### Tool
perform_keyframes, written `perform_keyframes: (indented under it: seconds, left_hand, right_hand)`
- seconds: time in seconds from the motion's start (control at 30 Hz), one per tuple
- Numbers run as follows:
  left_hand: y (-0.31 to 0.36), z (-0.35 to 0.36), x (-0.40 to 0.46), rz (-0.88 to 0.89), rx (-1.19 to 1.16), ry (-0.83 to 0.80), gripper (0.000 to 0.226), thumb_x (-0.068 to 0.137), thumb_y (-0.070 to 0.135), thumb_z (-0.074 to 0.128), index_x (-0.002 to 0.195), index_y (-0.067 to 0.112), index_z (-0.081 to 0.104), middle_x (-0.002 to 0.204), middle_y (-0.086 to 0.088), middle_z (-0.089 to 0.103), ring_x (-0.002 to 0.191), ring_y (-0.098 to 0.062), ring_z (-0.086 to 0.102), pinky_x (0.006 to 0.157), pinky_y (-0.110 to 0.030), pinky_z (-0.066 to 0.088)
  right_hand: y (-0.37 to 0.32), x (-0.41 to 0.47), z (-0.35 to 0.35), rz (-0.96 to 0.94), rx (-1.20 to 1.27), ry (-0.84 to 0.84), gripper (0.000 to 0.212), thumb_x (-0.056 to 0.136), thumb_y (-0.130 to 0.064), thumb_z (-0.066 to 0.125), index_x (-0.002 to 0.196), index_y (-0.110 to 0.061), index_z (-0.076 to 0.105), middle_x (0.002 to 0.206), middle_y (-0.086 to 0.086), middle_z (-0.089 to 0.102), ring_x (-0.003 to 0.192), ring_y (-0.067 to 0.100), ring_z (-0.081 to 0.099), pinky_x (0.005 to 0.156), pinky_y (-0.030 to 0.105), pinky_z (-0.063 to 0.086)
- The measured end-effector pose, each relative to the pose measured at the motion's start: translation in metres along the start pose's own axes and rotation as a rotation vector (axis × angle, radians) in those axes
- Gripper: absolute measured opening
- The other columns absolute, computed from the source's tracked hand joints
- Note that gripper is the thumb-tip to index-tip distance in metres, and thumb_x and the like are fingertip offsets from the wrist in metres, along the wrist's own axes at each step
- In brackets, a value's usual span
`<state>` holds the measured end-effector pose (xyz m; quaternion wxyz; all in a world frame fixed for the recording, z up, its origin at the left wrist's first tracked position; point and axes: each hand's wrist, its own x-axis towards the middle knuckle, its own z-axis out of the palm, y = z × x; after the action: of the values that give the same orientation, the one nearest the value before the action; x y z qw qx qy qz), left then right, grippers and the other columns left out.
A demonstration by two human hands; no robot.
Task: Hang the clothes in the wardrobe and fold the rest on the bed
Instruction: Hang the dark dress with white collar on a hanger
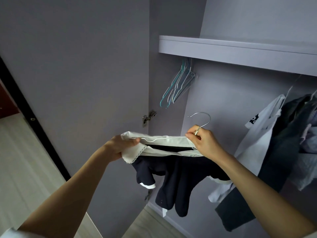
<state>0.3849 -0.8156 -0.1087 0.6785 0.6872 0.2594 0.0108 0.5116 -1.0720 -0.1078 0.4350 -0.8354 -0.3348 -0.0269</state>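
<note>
Head view, single frame.

1. Garment (171, 176): dark navy, with a white lace-edged collar and white cuffs. It sits at centre frame, in front of the open wardrobe (214, 100), and drapes downward toward 6 o'clock. The collar is stretched level between both hands.

2. Hanger (199, 123): thin white wire body with a silver metal hook. The body is threaded inside the collar; the hook rises clear at about 1 o'clock of the garment and touches no rail.

3. Left hand (121, 148): at 9 o'clock of the garment. Its fingers are curled round the left end of the collar and grip the cloth, with the thumb on top.

4. Right hand (204, 143): at 3 o'clock of the garment. Its fingers pinch the neck of the hanger together with the collar edge, just below the hook.

5. Spare hangers (178, 85): a bunch in teal and white, hanging under the shelf (240, 48) at 12 o'clock of the garment, well apart from it.

6. Hung clothes (283, 143): a white shirt with a dark print, then dark and grey pieces, at 3 o'clock by the right edge of the frame.

7. Wardrobe door (77, 74): swung open at 10 o'clock, with a metal hinge (148, 117) on its inner edge.

8. Floor (25, 169): pale wood, at 8 o'clock.
</note>
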Motion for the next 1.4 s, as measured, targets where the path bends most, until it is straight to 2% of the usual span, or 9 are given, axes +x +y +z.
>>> perform_keyframes:
  seconds: [0.27,0.4,0.5,0.63,0.77,0.93,1.13,1.3,1.4]
  left_hand:
    - [-0.026,-0.004,0.025,-0.062,0.024,0.268,0.03,0.083,0.001,0.064,0.112,-0.003,0.057,0.098,-0.018,0.061,0.095,-0.033,0.061,0.079,-0.038,0.05]
    - [-0.029,-0.001,0.032,-0.033,-0.023,0.431,0.023,0.086,0.018,0.062,0.101,0.001,0.06,0.089,-0.016,0.059,0.078,-0.027,0.057,0.069,-0.035,0.049]
    - [-0.022,0.0,0.036,0.052,-0.079,0.496,0.025,0.09,0.032,0.057,0.085,0.007,0.057,0.077,-0.006,0.057,0.066,-0.02,0.054,0.058,-0.027,0.043]
    - [-0.012,0.003,0.041,0.108,-0.102,0.481,0.016,0.094,0.025,0.054,0.094,0.009,0.054,0.084,-0.007,0.058,0.078,-0.025,0.055,0.068,-0.029,0.043]
    - [-0.019,-0.007,0.043,0.045,0.135,0.474,0.008,0.087,0.005,0.052,0.094,0.003,0.055,0.092,-0.018,0.055,0.083,-0.028,0.052,0.072,-0.035,0.044]
    - [-0.022,0.002,0.041,0.105,0.345,0.427,0.041,0.09,0.033,0.055,0.123,0.008,0.053,0.119,-0.017,0.052,0.099,-0.033,0.054,0.079,-0.037,0.046]
    - [-0.012,0.011,0.04,0.034,0.592,0.49,0.037,0.093,0.039,0.047,0.108,0.009,0.062,0.102,-0.013,0.062,0.09,-0.033,0.056,0.075,-0.036,0.046]
    - [-0.008,0.003,0.046,-0.026,0.547,0.466,0.031,0.094,0.024,0.043,0.111,0.004,0.059,0.111,-0.019,0.059,0.095,-0.034,0.053,0.083,-0.038,0.044]
    - [-0.005,0.005,0.046,-0.013,0.486,0.486,0.031,0.092,0.019,0.043,0.113,0.001,0.058,0.114,-0.022,0.058,0.092,-0.034,0.051,0.084,-0.039,0.043]
  right_hand:
    - [-0.011,-0.013,0.007,0.012,-0.185,-0.144,0.011,0.088,-0.032,0.06,0.081,-0.036,0.068,0.081,-0.001,0.07,0.073,0.019,0.06,0.077,0.035,0.05]
    - [-0.018,-0.024,0.013,-0.522,-0.515,0.086,0.009,0.083,-0.014,0.062,0.086,-0.011,0.07,0.079,-0.003,0.069,0.07,0.019,0.064,0.061,0.025,0.047]
    - [-0.018,-0.032,0.019,-0.686,-0.538,0.086,0.014,0.086,-0.01,0.053,0.081,-0.007,0.066,0.074,0.0,0.062,0.073,0.017,0.054,0.076,0.03,0.04]
    - [-0.027,-0.039,0.027,-0.55,-0.405,0.058,0.016,0.069,0.014,0.066,0.077,0.001,0.066,0.071,0.007,0.063,0.06,0.027,0.059,0.062,0.035,0.05]
    - [-0.028,-0.044,0.021,-0.423,-0.445,0.086,0.026,0.089,-0.017,0.05,0.082,-0.002,0.071,0.075,0.007,0.069,0.055,0.031,0.062,0.047,0.034,0.05]
    - [-0.028,-0.046,0.011,-0.506,-0.457,0.168,0.036,0.089,-0.022,0.043,0.074,-0.003,0.069,0.058,0.006,0.063,0.043,0.03,0.054,0.038,0.03,0.044]
    - [-0.034,-0.051,-0.002,-0.537,-0.545,0.152,0.015,0.059,0.003,0.065,0.07,-0.006,0.07,0.052,-0.002,0.061,0.036,0.023,0.049,0.043,0.015,0.028]
    - [-0.023,-0.045,-0.006,-0.351,-0.687,-0.065,0.035,0.095,-0.026,0.031,0.099,-0.015,0.064,0.074,0.001,0.067,0.06,0.026,0.058,0.051,0.027,0.037]
    - [-0.022,-0.04,-0.008,-0.172,-0.574,-0.138,0.024,0.1,-0.027,0.04,0.106,-0.018,0.061,0.07,-0.002,0.06,0.063,0.025,0.05,0.062,0.032,0.035]
